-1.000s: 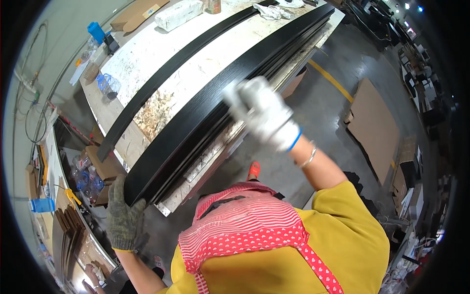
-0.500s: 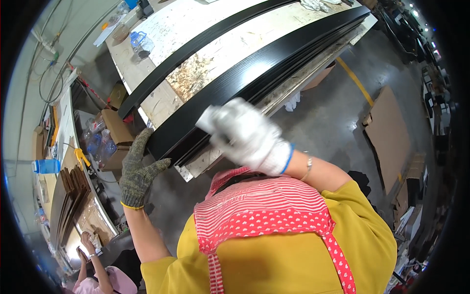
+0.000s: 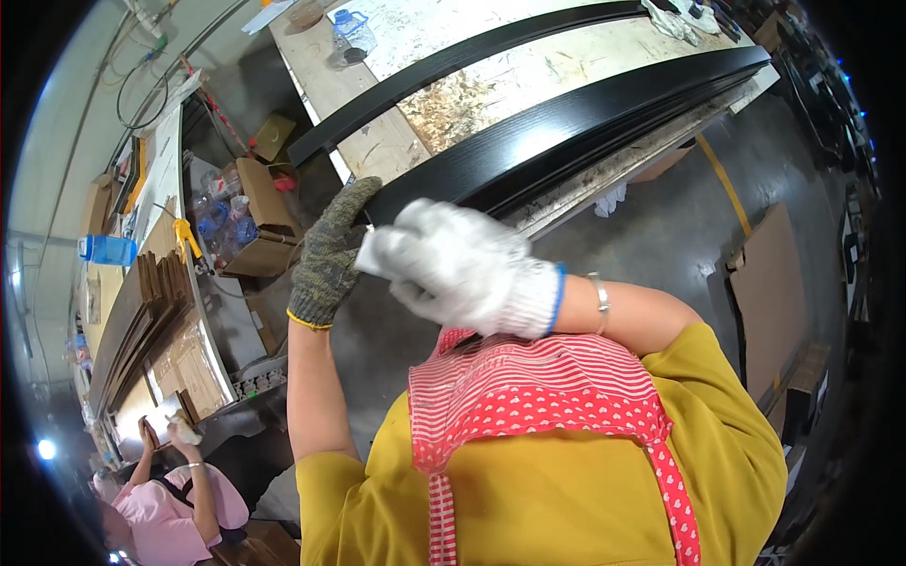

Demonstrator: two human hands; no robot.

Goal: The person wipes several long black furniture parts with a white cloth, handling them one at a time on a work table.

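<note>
A long, glossy black board [image 3: 528, 127] lies on top of a stack of similar boards at the near edge of the worktable. My left hand [image 3: 330, 250], in a dark green-grey knitted glove, grips the left end of this board, its fingertips at the corner. My right hand [image 3: 462, 264], in a white knitted glove with a blue cuff, is closed on a small white flat piece [image 3: 364, 258] at that same end. Motion blurs the right fingers, and they hide part of the left thumb and the board's edge. I cannot tell what the white piece is made of.
A second black board [image 3: 472, 61] lies farther back on the worktable [image 3: 557, 66]. Near it are a clear bottle [image 3: 351, 40] and sawdust [image 3: 453, 108]. A cardboard box of bottles [image 3: 260, 222] stands left. A co-worker in pink [image 3: 179, 509] is at lower left.
The view has shifted, so the worktable sits farther right and higher. My right hand with the white piece has come closer to the left hand at the board's end.
</note>
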